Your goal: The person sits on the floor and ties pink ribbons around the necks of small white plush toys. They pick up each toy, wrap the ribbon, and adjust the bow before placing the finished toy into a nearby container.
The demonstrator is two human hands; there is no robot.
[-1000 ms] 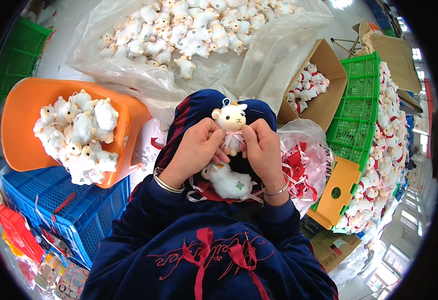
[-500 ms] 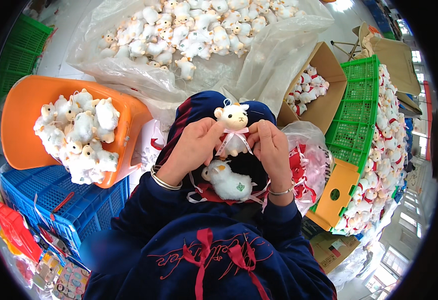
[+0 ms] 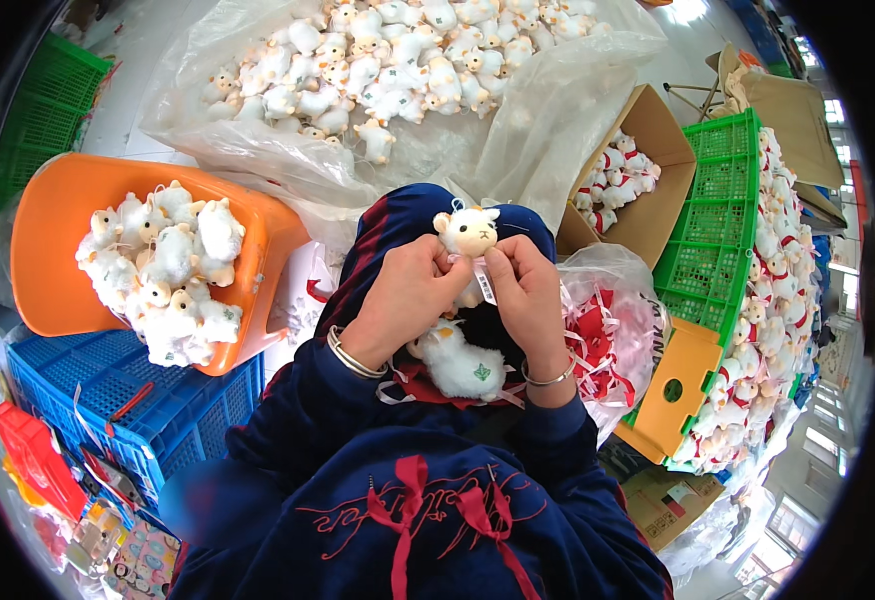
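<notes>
From where I stand, the plush lamb [image 3: 471,234] sits upright over the person's lap, face outward, its hanging loop [image 3: 458,203] at the crown. Both hands meet at its neck. The left hand [image 3: 408,290] has thumb and fingers pinched together on the pale pink ribbon [image 3: 485,283] at one side; the right hand [image 3: 530,305] is clamped on it at the other, thumb against forefinger. Exactly which loop or end each one grips is hidden by the knuckles. One printed tail hangs down between them over the chest.

To dress that bow well, I would judge, the pull should go evenly outward from both sides, so the knot stays centred under the chin and the loops match. A gentle tug ought to do; too hard a one could cinch the soft neck or slip the bow loose. The tails want to lie flat, untwisted (satin-looking stuff like that probably slides easily), and the plush shouldn't get caught in the knot.

Just below the hands, a second plush lamb [image 3: 458,365] lies on its side in the lap, on red cloth pieces [image 3: 416,387]. At the person's left, more lambs [image 3: 173,255] are piled on an orange plastic chair [image 3: 53,255].
</notes>
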